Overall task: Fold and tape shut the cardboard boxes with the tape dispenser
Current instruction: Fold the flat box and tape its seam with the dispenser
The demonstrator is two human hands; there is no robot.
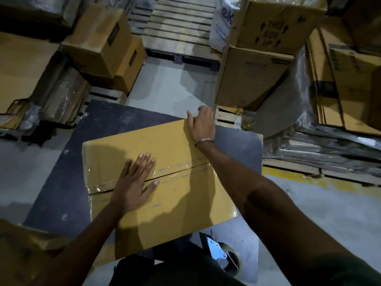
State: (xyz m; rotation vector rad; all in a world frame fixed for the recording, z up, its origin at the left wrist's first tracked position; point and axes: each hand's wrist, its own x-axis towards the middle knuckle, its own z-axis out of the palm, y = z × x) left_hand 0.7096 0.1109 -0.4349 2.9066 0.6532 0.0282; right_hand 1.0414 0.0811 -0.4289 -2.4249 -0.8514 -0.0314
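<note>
The cardboard box lies on a mat spread over the floor. On the box's top, the left hand rests flat across the taped seam, and the right hand lies on its far right corner. The tape dispenser sits just in front of the box, at its near right. Behind the box lies a pallet. Stacked cartons stand behind it to the right, and other cartons behind it to the left.
</note>
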